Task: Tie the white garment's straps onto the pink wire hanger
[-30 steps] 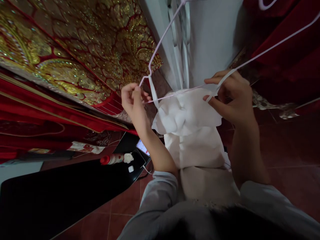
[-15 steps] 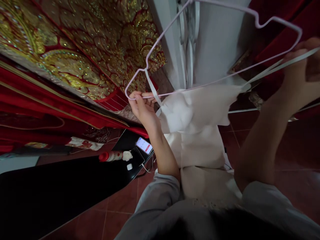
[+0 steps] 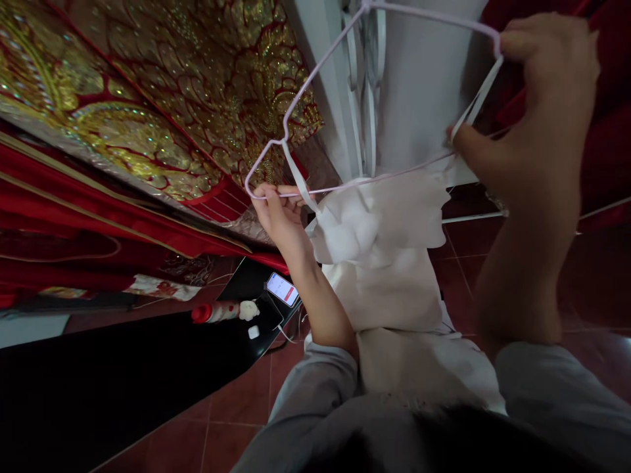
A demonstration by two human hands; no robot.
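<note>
A thin pale wire hanger (image 3: 315,72) is held up in front of me. My left hand (image 3: 279,213) pinches its lower left corner, where one white strap is looped over the wire. A white garment (image 3: 379,256) hangs below the hanger's bottom bar and down toward my lap. My right hand (image 3: 535,125) is raised at the hanger's right shoulder, fingers closed on the other white strap (image 3: 476,105), which is pulled taut over the wire.
Red and gold embroidered cloth (image 3: 148,112) hangs at the left. A black table (image 3: 123,381) below it carries a phone (image 3: 282,289), a red-capped bottle (image 3: 217,312) and a small white charger. A white pillar (image 3: 419,85) stands behind. Floor is red tile.
My right hand has gone from the bottom bar up and right, then back in to the hanger's right shoulder, drawing the strap over the wire. The left hand has dropped slightly.
</note>
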